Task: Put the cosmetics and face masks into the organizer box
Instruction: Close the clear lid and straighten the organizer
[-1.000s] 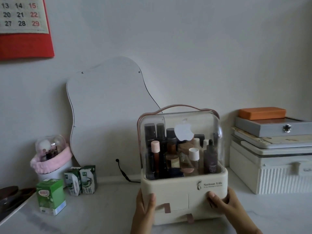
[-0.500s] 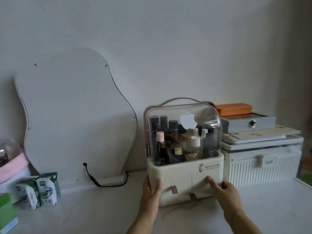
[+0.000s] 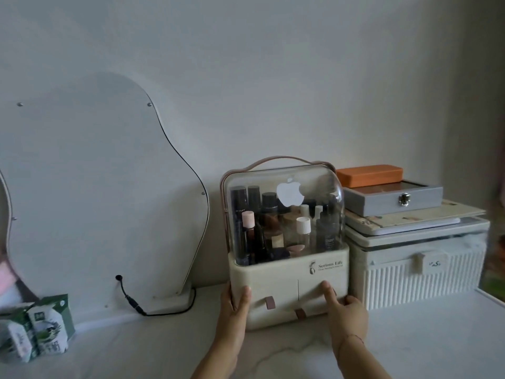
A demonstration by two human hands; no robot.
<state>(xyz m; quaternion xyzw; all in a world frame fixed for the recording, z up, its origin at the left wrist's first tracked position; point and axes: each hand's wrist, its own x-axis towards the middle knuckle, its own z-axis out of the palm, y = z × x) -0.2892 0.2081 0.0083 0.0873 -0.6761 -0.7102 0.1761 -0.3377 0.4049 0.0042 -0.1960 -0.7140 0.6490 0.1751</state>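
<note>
The organizer box [image 3: 289,272] stands on the white tabletop, a cream base under a shut clear dome lid [image 3: 281,187] with a pink handle. Several cosmetic bottles [image 3: 273,228] stand inside behind the lid. Two drawers in the base are pushed in, each with a brown pull tab. My left hand [image 3: 235,307] grips the base's lower left corner, thumb on the front. My right hand [image 3: 347,310] holds the lower right corner, with a finger stretched across the right drawer front. No face masks are visible.
A wavy-edged mirror [image 3: 95,187] leans on the wall at the left, its black cable [image 3: 131,299] trailing on the table. A white ribbed box [image 3: 418,277] right beside the organizer carries a grey case [image 3: 393,198] and an orange case [image 3: 369,175]. Green cartons [image 3: 35,329] stand far left.
The organizer box has slid to the right and back toward the wall, ending beside the white ribbed box. Both hands stayed on its base, and the view has turned right.
</note>
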